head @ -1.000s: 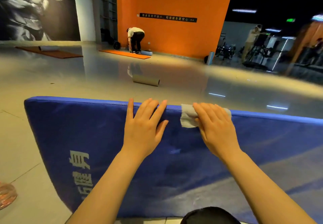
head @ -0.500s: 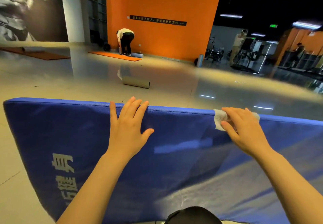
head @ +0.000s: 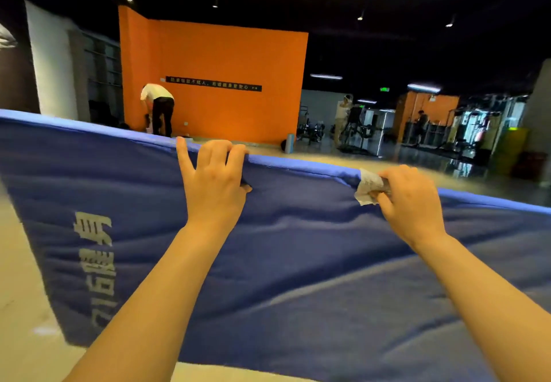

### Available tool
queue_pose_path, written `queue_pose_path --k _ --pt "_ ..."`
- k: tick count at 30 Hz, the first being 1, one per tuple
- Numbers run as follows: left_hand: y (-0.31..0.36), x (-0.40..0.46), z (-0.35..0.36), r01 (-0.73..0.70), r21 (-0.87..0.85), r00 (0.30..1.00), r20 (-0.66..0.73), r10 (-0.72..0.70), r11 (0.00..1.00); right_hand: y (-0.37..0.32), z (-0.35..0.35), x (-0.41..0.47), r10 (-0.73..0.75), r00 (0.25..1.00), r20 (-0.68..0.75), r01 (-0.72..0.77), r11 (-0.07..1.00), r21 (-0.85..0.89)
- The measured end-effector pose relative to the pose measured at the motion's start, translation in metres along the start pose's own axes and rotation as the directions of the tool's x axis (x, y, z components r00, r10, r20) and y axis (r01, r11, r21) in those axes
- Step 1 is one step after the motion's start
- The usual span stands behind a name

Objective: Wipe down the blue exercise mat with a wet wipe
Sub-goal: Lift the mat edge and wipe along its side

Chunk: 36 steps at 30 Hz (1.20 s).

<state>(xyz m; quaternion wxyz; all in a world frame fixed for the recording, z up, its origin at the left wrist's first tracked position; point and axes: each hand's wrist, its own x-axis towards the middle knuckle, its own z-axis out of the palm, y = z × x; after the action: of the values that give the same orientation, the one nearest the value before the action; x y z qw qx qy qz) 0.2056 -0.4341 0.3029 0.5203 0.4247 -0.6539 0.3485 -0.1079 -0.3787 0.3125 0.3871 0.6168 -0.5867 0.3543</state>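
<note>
The blue mat (head: 298, 262) is tilted up toward the camera, its far long edge raised and running from upper left to lower right across the view. That edge is the mat's long axis and, by judgement, the line the next wiping stroke follows.

The left hand (head: 213, 184) grips the raised edge near its middle: the fingers are curled over the top, the thumb is pressed into the near face, and one finger stands straight beside the others. The cover is dented where the thumb presses.

The right hand (head: 413, 202) sits further right along the same edge, well apart from the left hand. Its fingers are curled round the wet wipe (head: 368, 186), which is bunched and pressed against the corner where the edge meets the near face. The wipe projects from the hand on the side facing the left hand.

The unwiped run of edge likely extends rightward and downward from the wipe, away from the left hand. The right hand is therefore the nearer hand for that stroke; the left hand serves as the anchor that keeps the mat raised.

Pale printed characters (head: 95, 262) run down the near face at the left.
</note>
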Motion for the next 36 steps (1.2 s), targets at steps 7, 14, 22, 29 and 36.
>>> queue_pose_path --k 7,14,22,29,36 --pt "-0.059 -0.114 0.047 0.019 -0.121 0.890 0.454 0.038 0.993 -0.047 0.066 -0.107 -0.060 0.992 0.113 0.056 0.998 0.041" --pt "-0.076 -0.231 0.039 0.065 -0.101 0.788 0.615 0.011 0.993 -0.098 0.067 -0.251 -0.063 0.903 0.424 -0.044 0.970 0.237" --pt "-0.048 -0.233 0.043 -0.140 -0.202 0.788 0.570 0.232 0.969 -0.130 0.039 -0.337 0.282 0.656 0.700 -0.585 0.776 0.237" --pt "0.018 -0.259 0.051 -0.292 -0.370 0.695 0.551 0.461 0.882 -0.097 0.031 -0.375 0.574 0.305 0.760 -0.789 0.599 -0.136" --pt "0.093 -0.290 0.060 -0.381 -0.590 0.654 0.371 0.659 0.711 -0.077 0.013 -0.401 0.577 0.174 0.798 -0.794 0.561 -0.233"
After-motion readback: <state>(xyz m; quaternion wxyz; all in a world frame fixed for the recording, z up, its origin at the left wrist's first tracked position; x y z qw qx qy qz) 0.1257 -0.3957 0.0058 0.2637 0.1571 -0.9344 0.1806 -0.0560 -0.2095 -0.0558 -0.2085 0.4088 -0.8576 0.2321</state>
